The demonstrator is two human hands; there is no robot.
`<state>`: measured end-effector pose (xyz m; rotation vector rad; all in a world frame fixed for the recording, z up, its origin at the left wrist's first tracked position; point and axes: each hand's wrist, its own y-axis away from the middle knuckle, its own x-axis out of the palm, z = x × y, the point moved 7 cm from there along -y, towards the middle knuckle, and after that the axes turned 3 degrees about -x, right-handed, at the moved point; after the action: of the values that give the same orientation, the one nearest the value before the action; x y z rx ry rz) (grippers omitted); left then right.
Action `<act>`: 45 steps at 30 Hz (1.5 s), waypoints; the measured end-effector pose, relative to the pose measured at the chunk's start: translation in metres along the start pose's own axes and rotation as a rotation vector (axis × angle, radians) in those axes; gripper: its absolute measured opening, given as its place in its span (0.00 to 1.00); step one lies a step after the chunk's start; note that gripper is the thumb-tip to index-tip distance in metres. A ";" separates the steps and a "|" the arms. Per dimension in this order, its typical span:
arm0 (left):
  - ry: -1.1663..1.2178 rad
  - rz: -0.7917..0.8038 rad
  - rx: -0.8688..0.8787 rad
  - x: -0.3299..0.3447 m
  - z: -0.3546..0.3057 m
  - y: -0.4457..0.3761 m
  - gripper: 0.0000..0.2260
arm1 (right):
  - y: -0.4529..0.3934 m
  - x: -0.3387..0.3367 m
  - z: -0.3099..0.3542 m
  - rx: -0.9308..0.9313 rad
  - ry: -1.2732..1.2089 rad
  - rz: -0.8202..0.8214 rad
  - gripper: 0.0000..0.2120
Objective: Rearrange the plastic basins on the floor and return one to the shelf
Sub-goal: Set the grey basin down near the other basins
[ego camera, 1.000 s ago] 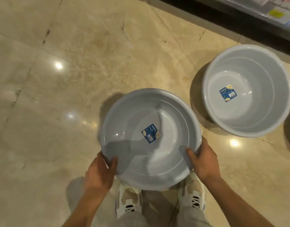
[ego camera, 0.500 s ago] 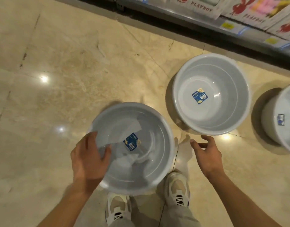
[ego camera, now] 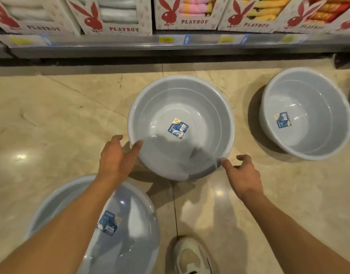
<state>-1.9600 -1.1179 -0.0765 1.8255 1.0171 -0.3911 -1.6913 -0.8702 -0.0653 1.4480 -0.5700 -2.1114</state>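
Three grey plastic basins with blue labels stand on the marble floor. The middle basin (ego camera: 201, 107) sits right in front of me. My left hand (ego camera: 116, 157) reaches its near left rim, thumb over the edge, fingers spread and holding nothing. My right hand (ego camera: 242, 173) hovers at its near right rim, fingers loosely curled, index tip at the edge. A wider basin (ego camera: 134, 240) lies at the lower left under my left forearm. A third basin (ego camera: 316, 135) stands at the right. The shelf (ego camera: 170, 45) runs along the top.
Boxes of folded towels (ego camera: 192, 10) fill the shelf above its price strip. My shoe (ego camera: 192, 256) stands at the bottom centre, between the wide basin and bare floor (ego camera: 42, 125). A dark object shows at the far right edge.
Both hands have let go of the wide basin, which now rests on the floor at lower left. The view has tilted up to the shelf and both hands have reached the middle basin's near rim.
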 end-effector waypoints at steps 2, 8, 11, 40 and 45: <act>0.002 0.028 -0.038 0.016 0.004 -0.019 0.36 | -0.018 0.010 -0.005 0.016 0.029 0.007 0.35; 0.064 0.009 -0.039 0.047 0.019 -0.052 0.17 | -0.053 0.047 -0.010 0.014 -0.061 0.066 0.24; 0.088 -0.023 -0.001 0.047 0.019 -0.056 0.10 | -0.055 0.051 -0.010 0.000 -0.168 0.040 0.14; 0.127 -0.234 -0.209 -0.172 0.144 0.162 0.16 | 0.176 0.024 0.114 -0.355 0.096 0.161 0.18; 0.145 -0.279 -0.326 -0.178 0.209 0.208 0.16 | 0.219 0.058 0.103 -0.405 0.188 0.215 0.18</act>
<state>-1.8691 -1.4191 0.0630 1.4396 1.3584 -0.2433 -1.7668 -1.0716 0.0601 1.2714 -0.1986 -1.7725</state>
